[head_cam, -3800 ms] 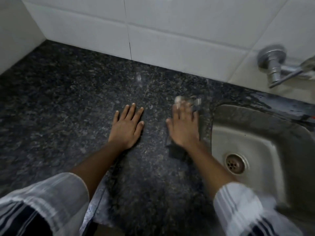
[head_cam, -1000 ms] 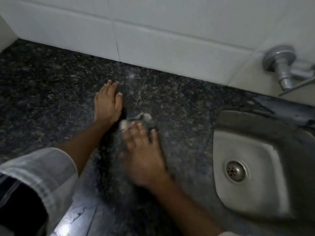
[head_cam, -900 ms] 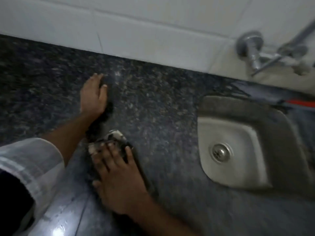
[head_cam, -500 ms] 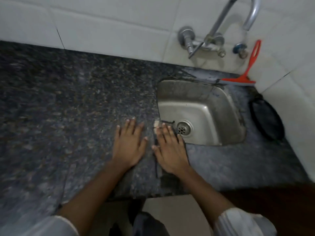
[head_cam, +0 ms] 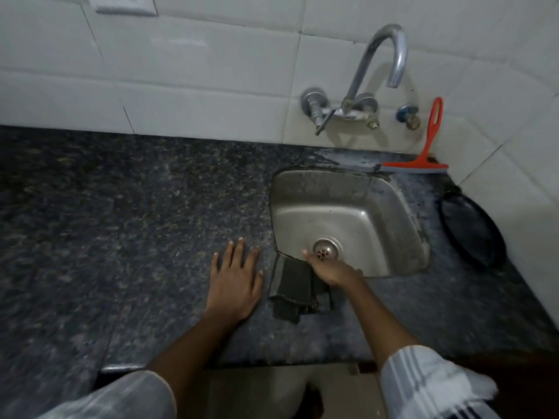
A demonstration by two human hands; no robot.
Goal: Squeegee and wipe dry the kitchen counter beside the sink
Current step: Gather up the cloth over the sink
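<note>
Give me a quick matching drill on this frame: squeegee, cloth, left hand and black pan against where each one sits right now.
1 squeegee
2 cloth
3 left hand
4 black pan

A flat on the counter, left of the cloth
B leaning on the wall tiles behind the sink
C at the sink's front-left corner, by the right hand
D on the counter right of the sink

Pairs: 1-B, 2-C, 3-A, 4-D

right hand [head_cam: 331, 272] fingers: hidden under cloth [head_cam: 295, 285] | socket [head_cam: 121, 4]: cropped at top edge
</note>
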